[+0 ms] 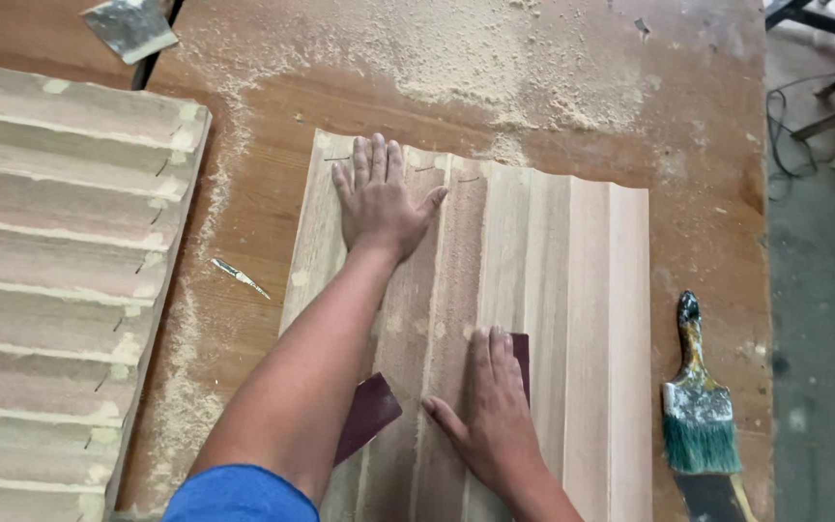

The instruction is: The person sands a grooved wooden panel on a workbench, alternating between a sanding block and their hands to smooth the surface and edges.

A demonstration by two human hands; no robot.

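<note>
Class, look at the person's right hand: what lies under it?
A dark red sheet of sandpaper shows past the fingers of the right hand, pressed on the ribbed wood panel. Another dark red piece shows beside the left forearm. How far the sheet runs under the palm is covered.

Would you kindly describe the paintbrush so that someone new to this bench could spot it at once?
Start at the pale fluted wooden panel lying mid-bench under both hands. Just past its right edge, on the bare brown bench top, lies the paintbrush, handle pointing away. Its greenish bristles and paint-crusted handle set it apart from the small nail-like piece of metal left of the panel.
</note>
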